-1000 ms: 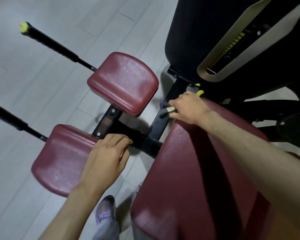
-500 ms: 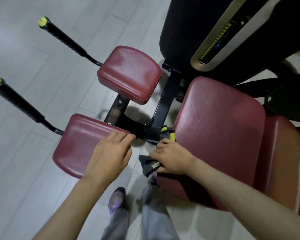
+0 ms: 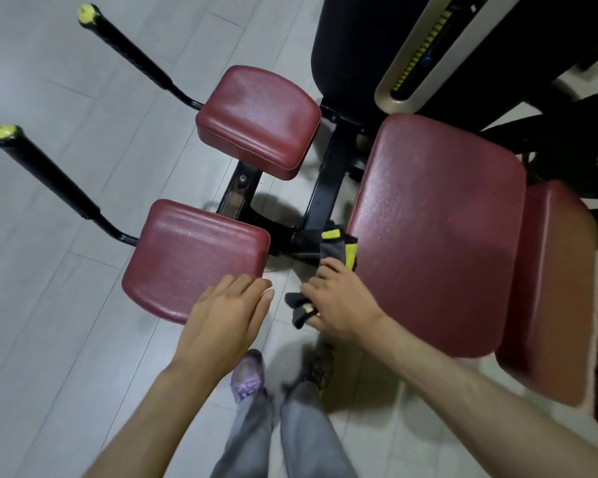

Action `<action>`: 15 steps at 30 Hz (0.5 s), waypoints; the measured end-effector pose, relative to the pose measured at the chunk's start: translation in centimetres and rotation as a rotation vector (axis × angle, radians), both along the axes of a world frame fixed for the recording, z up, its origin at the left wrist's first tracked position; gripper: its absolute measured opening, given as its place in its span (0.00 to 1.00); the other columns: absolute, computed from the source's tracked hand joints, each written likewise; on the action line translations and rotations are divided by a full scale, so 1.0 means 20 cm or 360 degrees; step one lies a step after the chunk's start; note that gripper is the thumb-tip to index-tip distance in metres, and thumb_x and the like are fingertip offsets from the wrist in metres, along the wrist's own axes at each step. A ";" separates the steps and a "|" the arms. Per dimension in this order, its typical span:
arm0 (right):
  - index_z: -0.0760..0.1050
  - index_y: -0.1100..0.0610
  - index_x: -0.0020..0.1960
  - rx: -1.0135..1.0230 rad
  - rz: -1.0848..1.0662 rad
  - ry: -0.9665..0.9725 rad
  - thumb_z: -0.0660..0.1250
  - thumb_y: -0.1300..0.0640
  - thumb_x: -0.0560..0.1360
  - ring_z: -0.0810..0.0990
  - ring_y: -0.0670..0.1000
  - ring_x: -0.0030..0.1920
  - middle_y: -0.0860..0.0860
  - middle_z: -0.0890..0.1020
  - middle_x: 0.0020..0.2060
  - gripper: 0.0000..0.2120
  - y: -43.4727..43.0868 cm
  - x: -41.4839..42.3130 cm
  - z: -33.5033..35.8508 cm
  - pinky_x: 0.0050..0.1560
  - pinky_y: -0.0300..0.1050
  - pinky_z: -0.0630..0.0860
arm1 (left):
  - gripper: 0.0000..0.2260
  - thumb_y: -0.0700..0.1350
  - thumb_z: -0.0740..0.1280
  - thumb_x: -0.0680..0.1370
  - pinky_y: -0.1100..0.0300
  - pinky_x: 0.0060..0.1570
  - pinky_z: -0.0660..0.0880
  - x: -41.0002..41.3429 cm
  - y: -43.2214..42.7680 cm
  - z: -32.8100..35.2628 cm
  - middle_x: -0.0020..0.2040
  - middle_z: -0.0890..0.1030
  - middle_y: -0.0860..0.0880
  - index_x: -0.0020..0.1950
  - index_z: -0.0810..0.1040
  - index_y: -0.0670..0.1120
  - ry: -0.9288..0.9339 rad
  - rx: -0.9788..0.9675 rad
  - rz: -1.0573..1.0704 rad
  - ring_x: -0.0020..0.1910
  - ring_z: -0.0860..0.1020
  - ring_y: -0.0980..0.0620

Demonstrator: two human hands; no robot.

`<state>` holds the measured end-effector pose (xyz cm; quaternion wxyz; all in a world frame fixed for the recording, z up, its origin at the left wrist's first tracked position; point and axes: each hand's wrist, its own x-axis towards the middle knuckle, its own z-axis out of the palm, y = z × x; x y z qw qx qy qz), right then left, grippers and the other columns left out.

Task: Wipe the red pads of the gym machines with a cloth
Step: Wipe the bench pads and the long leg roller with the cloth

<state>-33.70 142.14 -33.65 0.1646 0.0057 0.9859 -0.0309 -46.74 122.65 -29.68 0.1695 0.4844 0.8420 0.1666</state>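
Note:
A large red seat pad (image 3: 439, 236) fills the right of the head view. Two smaller red pads stand to its left, the near one (image 3: 194, 253) and the far one (image 3: 256, 119). My right hand (image 3: 339, 301) grips a grey cloth with yellow edging (image 3: 335, 248) against the seat pad's left side edge. My left hand (image 3: 228, 315) lies flat with straight fingers on the near small pad's front corner and holds nothing.
Two black handles with yellow end caps (image 3: 49, 170) (image 3: 132, 53) stick out to the left over grey floor. The black frame (image 3: 321, 198) runs between the pads. A black and beige machine housing (image 3: 428, 46) stands behind. My feet (image 3: 249, 377) are below.
My right hand drew the cloth along the seat pad's left edge from the far end to the near corner. The view pulled back. My left hand stayed on the near small pad.

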 end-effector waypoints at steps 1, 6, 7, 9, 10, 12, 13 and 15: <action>0.79 0.54 0.45 0.0017 0.0061 -0.0043 0.61 0.39 0.73 0.77 0.57 0.45 0.53 0.83 0.40 0.19 -0.07 0.05 0.00 0.65 0.56 0.69 | 0.14 0.54 0.53 0.85 0.50 0.41 0.75 0.01 0.00 0.02 0.46 0.78 0.54 0.55 0.78 0.52 -0.0009 -0.0008 0.0000 0.43 0.74 0.48; 0.77 0.57 0.47 0.0082 0.0281 -0.0110 0.65 0.40 0.71 0.76 0.58 0.51 0.54 0.82 0.42 0.20 -0.19 0.32 0.01 0.78 0.57 0.59 | 0.17 0.55 0.51 0.86 0.52 0.41 0.74 0.04 0.02 0.10 0.47 0.78 0.55 0.56 0.78 0.52 -0.0004 -0.0002 -0.0040 0.43 0.73 0.49; 0.77 0.57 0.47 0.0064 0.0270 -0.0081 0.65 0.40 0.71 0.76 0.57 0.52 0.54 0.82 0.42 0.20 -0.20 0.36 0.01 0.78 0.57 0.60 | 0.17 0.55 0.50 0.86 0.53 0.41 0.73 0.04 0.02 0.11 0.47 0.78 0.55 0.56 0.78 0.52 0.0003 -0.0002 -0.0052 0.42 0.73 0.50; 0.77 0.57 0.46 -0.0004 0.0187 -0.0032 0.65 0.41 0.71 0.76 0.57 0.50 0.54 0.82 0.41 0.18 -0.22 0.44 0.04 0.76 0.55 0.61 | 0.18 0.56 0.50 0.86 0.54 0.41 0.72 0.04 0.02 0.12 0.47 0.78 0.55 0.56 0.78 0.51 0.0007 -0.0009 -0.0069 0.42 0.72 0.51; 0.77 0.57 0.44 -0.0045 0.0099 0.0015 0.65 0.42 0.72 0.77 0.57 0.48 0.54 0.82 0.40 0.17 -0.24 0.48 0.05 0.75 0.54 0.63 | 0.18 0.56 0.50 0.86 0.54 0.42 0.72 0.05 0.02 0.13 0.47 0.78 0.55 0.57 0.78 0.51 0.0006 -0.0012 -0.0075 0.43 0.72 0.51; 0.76 0.56 0.41 -0.0135 -0.0174 0.0141 0.65 0.44 0.72 0.76 0.56 0.43 0.53 0.80 0.35 0.15 -0.29 0.57 0.10 0.68 0.52 0.68 | 0.18 0.56 0.50 0.86 0.53 0.42 0.72 0.06 0.02 0.15 0.47 0.79 0.54 0.57 0.78 0.51 -0.0008 -0.0002 -0.0073 0.43 0.72 0.50; 0.76 0.56 0.39 -0.0191 -0.0367 0.0238 0.66 0.44 0.72 0.76 0.55 0.41 0.51 0.78 0.33 0.14 -0.34 0.62 0.13 0.64 0.52 0.71 | 0.18 0.55 0.51 0.86 0.53 0.41 0.72 0.06 0.02 0.16 0.47 0.79 0.53 0.56 0.77 0.50 -0.0013 0.0011 -0.0068 0.43 0.72 0.50; 0.74 0.53 0.40 -0.0316 -0.0827 0.0336 0.66 0.43 0.71 0.76 0.52 0.39 0.48 0.77 0.32 0.13 -0.46 0.68 0.21 0.59 0.51 0.74 | 0.18 0.55 0.51 0.86 0.53 0.40 0.72 0.06 0.01 0.18 0.46 0.79 0.52 0.56 0.77 0.49 -0.0018 0.0035 -0.0043 0.42 0.73 0.49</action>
